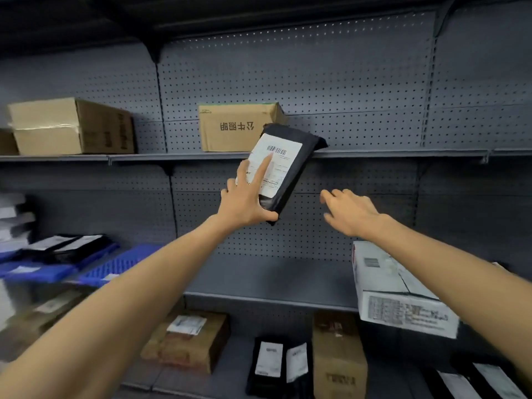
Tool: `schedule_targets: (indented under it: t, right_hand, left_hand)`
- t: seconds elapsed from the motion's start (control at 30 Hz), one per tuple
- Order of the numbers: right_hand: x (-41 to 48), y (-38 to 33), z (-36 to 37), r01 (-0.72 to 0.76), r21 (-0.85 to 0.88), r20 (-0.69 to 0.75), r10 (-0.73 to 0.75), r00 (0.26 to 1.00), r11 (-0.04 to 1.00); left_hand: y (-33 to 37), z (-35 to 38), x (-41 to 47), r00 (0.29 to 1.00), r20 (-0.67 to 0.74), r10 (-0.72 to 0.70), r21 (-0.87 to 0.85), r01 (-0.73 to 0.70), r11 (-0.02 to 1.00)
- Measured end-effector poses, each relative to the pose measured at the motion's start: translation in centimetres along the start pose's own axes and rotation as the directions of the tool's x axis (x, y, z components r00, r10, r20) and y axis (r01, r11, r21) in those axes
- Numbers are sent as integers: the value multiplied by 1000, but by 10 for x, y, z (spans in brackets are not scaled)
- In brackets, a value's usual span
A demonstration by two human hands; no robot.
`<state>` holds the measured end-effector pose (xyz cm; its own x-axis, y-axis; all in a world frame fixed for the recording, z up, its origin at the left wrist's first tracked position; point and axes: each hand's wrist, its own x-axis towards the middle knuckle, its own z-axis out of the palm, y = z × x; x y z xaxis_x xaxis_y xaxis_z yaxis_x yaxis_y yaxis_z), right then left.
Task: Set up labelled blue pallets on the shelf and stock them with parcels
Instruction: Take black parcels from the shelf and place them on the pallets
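Head view, left hand (244, 203) gripping black parcel (290, 168), right hand (352, 211) spread beside it

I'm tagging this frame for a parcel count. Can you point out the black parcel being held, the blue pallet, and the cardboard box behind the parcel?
black parcel (299, 156): head view, bare black wrapping right of its label.
blue pallet (121, 266): head view, ribbed top.
cardboard box (230, 131): head view, printed front face.

Grey metal shelving (374, 153) fills the view, backed by a grey pegboard panel (316, 82) dotted with small holes. Dark brackets (154, 53) hold the boards at the uprights. A lower board (259, 283) runs across the middle. The top is dim and shadowed; the light is soft and even.
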<state>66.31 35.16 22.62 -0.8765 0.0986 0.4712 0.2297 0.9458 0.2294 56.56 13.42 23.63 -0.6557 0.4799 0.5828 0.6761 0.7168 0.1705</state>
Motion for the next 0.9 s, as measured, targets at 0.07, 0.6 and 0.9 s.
schedule_targets:
  t: [0.07, 0.6, 0.9]
  right_hand:
    - [-2, -21, 8, 42, 19, 68, -43, 997, 999]
    - [51, -299, 58, 400, 226, 265, -452, 852, 888]
    - [144, -483, 51, 465, 294, 202, -530, 824, 835]
  left_hand:
    - [-17, 5, -33, 1000, -28, 4, 54, -3, 999]
    - [-245, -39, -211, 954, 55, -296, 458, 239, 856]
    - [-433, -104, -238, 898, 3, -440, 496, 381, 780]
